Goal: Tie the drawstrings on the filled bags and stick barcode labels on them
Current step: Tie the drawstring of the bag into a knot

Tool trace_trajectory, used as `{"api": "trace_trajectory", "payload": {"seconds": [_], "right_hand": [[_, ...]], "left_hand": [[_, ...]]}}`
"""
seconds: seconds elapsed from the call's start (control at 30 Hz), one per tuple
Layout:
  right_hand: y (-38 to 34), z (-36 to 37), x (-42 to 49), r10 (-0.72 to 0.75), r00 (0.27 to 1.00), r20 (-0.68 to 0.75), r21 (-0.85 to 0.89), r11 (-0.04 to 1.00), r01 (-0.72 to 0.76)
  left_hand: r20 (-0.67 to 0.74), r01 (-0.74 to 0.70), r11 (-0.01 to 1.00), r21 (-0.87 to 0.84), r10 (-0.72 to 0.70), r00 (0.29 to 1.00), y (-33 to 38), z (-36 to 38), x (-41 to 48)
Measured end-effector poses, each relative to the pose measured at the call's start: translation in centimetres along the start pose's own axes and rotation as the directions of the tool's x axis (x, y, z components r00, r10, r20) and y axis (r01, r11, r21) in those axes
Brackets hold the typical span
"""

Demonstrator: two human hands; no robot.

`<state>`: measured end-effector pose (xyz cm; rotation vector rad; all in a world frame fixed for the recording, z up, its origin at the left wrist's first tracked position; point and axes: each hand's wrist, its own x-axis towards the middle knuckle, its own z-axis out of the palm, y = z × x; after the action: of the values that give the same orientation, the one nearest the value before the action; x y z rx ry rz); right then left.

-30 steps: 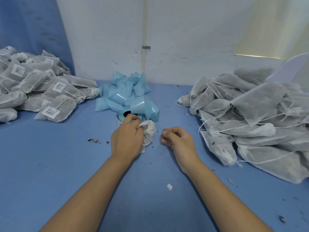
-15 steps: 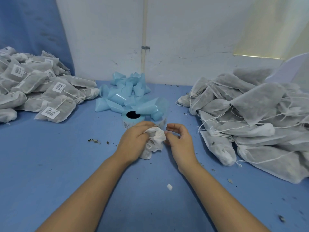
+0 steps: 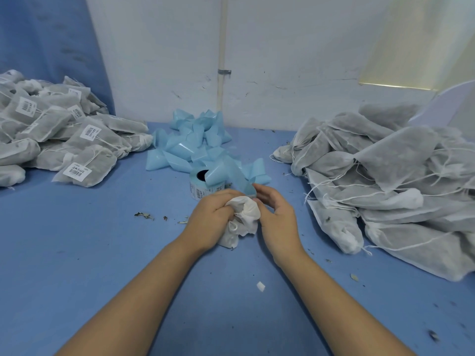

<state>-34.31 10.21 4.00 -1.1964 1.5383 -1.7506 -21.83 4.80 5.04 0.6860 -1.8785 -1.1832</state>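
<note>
Movement: both hands had closed together since a second earlier, when the right one lay apart from the bag, and the roll once hidden behind the left knuckles now showed.
Left hand (image 3: 213, 219): fingers curled tight round the bag (image 3: 244, 214), gripping its left side.
Right hand (image 3: 277, 219): fingers curled, thumb and fingertips against the bag's bunched top; whether they also pinched a string or a label could not be told.
Bag: white, crumpled, held between the two hands just above the table (image 3: 77, 253), near its middle.
Label roll (image 3: 203, 183): stood just behind the hands, dark core facing up, printed labels on its side.
Backing strip (image 3: 231, 173): pale blue, trailed off the roll down to the right fingertips.
Backing heap (image 3: 190, 142): curled blue lengths lay piled behind the roll, against the wall.
Labelled pile (image 3: 64, 140): grey filled bags with barcode stickers and tied strings lay at far left.
Unlabelled pile (image 3: 385, 176): grey bags with loose white drawstrings were heaped at right.
Leaf bits (image 3: 144, 215): lay scattered left of the hands.
White scrap (image 3: 260, 286): lay on the table between the forearms.
</note>
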Motion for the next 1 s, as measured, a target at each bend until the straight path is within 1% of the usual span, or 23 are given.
{"api": "trace_trajectory", "payload": {"seconds": [0.1,0.4,0.57,0.63,0.73,0.8,0.87,1.0], "right_hand": [[0.0,0.0,0.0,-0.003,1.000,-0.005,0.032,0.999,0.003],[-0.2,0.0,0.0,0.014,0.998,-0.060,0.053,0.999,-0.011],[-0.5,-0.1,0.0,0.076,0.990,-0.121,0.103,0.993,-0.063],[-0.6,-0.2,0.0,0.074,0.982,-0.172,0.127,0.991,-0.052],[-0.6,-0.6,0.2,0.040,0.958,-0.283,0.097,0.995,-0.013],[-0.6,-0.9,0.3,0.061,0.940,-0.336,0.140,0.990,-0.014],[-0.7,-1.0,0.3,0.109,0.934,-0.339,0.215,0.976,-0.036],[-0.7,-1.1,0.3,0.147,0.946,-0.290,0.191,0.977,-0.094]], "left_hand": [[-0.005,0.004,1.000,-0.007,-0.004,1.000,0.2,0.0,-0.1],[-0.017,0.031,0.999,-0.009,-0.031,0.999,0.2,0.1,-0.1],[-0.030,0.048,0.999,-0.004,-0.048,0.998,0.4,0.1,-0.1],[-0.054,0.057,0.998,0.001,-0.057,0.997,0.5,0.1,-0.1],[-0.120,0.054,0.998,0.016,-0.051,0.991,0.4,-0.1,0.1],[-0.163,0.057,0.998,0.007,-0.055,0.985,0.4,-0.2,0.2],[-0.198,0.071,0.997,-0.029,-0.075,0.977,0.6,-0.2,0.2],[-0.255,0.052,0.994,-0.099,-0.076,0.964,0.6,-0.5,0.5]]}}
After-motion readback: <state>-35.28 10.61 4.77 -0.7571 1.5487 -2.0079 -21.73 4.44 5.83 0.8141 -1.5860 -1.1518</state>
